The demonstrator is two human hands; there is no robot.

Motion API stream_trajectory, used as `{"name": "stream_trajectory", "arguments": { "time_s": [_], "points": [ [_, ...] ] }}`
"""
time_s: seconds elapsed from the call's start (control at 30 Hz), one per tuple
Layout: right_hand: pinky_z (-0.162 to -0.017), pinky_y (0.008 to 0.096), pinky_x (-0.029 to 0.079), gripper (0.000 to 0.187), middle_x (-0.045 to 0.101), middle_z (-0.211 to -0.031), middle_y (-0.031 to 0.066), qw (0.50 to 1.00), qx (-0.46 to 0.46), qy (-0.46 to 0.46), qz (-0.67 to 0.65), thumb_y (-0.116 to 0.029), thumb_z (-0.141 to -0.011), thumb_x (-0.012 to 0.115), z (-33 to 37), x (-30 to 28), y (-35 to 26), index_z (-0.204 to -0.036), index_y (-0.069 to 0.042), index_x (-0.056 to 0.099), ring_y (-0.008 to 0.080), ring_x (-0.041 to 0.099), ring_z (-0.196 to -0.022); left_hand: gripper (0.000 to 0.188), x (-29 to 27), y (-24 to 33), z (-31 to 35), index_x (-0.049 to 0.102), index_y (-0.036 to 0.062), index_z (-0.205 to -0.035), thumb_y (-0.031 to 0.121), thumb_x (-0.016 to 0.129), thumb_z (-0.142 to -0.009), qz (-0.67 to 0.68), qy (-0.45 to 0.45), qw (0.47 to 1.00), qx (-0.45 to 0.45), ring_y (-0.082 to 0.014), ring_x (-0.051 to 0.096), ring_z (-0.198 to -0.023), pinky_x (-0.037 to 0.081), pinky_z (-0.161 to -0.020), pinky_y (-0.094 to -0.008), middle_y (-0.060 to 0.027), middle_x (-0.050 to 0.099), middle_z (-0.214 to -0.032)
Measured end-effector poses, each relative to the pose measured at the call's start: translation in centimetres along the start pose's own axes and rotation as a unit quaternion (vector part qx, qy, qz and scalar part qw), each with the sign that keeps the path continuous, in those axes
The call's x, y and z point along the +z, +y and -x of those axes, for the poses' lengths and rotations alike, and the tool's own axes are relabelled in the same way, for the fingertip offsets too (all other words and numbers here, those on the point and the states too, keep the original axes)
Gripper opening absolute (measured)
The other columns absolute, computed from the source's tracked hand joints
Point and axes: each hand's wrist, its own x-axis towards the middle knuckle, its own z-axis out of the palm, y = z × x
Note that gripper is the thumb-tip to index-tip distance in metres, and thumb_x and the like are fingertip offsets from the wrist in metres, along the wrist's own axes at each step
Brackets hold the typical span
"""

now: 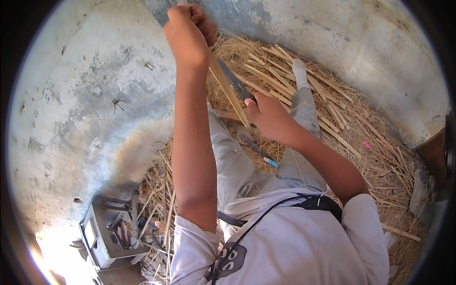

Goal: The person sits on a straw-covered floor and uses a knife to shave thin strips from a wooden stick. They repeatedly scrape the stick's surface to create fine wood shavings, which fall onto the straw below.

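Note:
My left hand (190, 35) is raised at the top, its fingers closed round the upper end of a pale split bamboo strip (229, 92). The strip slants down to the right, its lower end beside my right hand (273, 118). That hand grips a knife by its dark handle, mostly hidden in the fist. The wide grey blade (232, 78) points up and left, lying close along the strip; whether they touch I cannot tell. Between my legs lies a dark, flat, narrow piece with a blue and white end (270, 162).
Several split strips (280, 78) lie piled on straw-like shavings (375, 156) around my outstretched legs. A curved, stained wall (95, 95) rises on the left and far side. At lower left stands a grey box-like frame (107, 232) with scraps in it. A pink scrap (366, 145) lies at right.

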Motion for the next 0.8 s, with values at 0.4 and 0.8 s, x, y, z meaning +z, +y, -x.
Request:
{"name": "stream_trajectory", "arguments": {
  "time_s": [0.4, 0.8],
  "points": [
    [-0.063, 0.0512, 0.051, 0.032, 0.061, -0.068, 0.0219, 0.996, -0.051, 0.069, -0.012, -0.029, -0.107, 0.043, 1.8, 1.2, -1.2, -0.105, 0.002, 0.049, 0.0407, 0.064, -0.064, 0.037, -0.9, -0.8, -0.5, 0.035, 0.0096, -0.067, 0.031, 0.037, -0.098, -0.013, 0.080, 0.996, 0.026, -0.0123, 0.029, -0.044, 0.023, -0.042, -0.0317, -0.0008, 0.031, -0.056],
    [-0.064, 0.0536, 0.050, 0.037, 0.065, -0.073, 0.0245, 0.997, -0.035, 0.050, 0.039, -0.031, -0.107, 0.044, 1.8, 2.1, -0.6, -0.102, 0.005, 0.052, 0.0438, 0.066, -0.067, 0.036, 0.0, -0.1, -0.1, 0.028, 0.0129, -0.064, 0.031, 0.034, -0.095, -0.021, 0.076, 0.997, 0.014, -0.0121, 0.017, -0.050, 0.016, -0.048, -0.0333, 0.0015, 0.022, -0.057]
  ]
}}
